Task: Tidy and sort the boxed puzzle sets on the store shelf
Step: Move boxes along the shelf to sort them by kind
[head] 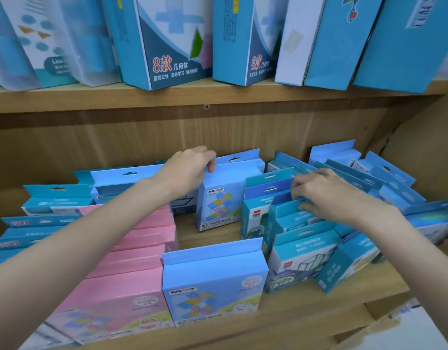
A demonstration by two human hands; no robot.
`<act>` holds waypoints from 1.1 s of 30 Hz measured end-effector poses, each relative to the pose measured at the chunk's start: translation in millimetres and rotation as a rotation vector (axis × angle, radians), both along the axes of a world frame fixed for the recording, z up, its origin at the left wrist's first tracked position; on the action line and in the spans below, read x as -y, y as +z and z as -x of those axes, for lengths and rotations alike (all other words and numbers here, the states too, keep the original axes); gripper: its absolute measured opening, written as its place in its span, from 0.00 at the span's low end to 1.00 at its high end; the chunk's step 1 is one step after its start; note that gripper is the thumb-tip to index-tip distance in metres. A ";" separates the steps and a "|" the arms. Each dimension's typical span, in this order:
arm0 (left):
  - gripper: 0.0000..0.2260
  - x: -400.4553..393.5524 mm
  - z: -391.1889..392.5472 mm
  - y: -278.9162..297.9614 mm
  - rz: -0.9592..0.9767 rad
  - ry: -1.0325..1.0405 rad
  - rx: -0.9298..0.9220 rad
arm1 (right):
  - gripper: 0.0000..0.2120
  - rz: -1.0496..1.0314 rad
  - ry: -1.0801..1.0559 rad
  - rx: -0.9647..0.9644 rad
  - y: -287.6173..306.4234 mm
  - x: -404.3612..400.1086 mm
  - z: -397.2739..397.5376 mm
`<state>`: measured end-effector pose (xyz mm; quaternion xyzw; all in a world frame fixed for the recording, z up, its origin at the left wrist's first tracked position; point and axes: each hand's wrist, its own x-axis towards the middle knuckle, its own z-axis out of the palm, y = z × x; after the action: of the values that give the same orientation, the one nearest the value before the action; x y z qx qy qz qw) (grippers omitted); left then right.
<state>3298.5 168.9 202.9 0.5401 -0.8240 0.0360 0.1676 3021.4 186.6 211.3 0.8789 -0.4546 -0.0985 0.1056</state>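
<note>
**A shop shelf stocked with boxed sets**

We stood at a wooden shelf unit (218, 97) in a shop. Many identical boxes filled it: pink boxes (132, 269) in a row, light-blue puzzle boxes (213, 281) with hang-tabs for retail pegs, and taller blue boxes (165, 44) with printed Chinese text on the board above
</note>
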 end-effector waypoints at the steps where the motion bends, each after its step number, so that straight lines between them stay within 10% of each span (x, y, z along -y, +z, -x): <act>1: 0.11 -3.0 -4.0 -0.4 -0.026 0.004 0.006 | 0.07 -0.032 0.012 0.070 4.6 0.4 -1.6; 5: 0.17 -8.9 -11.1 -4.2 -0.194 0.040 -0.009 | 0.11 -0.081 0.137 0.382 11.6 3.6 -25.7; 33: 0.14 -79.0 -26.4 -2.3 -0.197 -0.225 -0.022 | 0.19 -0.124 0.170 0.439 0.4 66.1 -76.2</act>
<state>3324.9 247.9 200.6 0.4586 -0.8769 -0.0699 0.1261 3097.5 120.5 211.7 0.9191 -0.3842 0.0767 -0.0419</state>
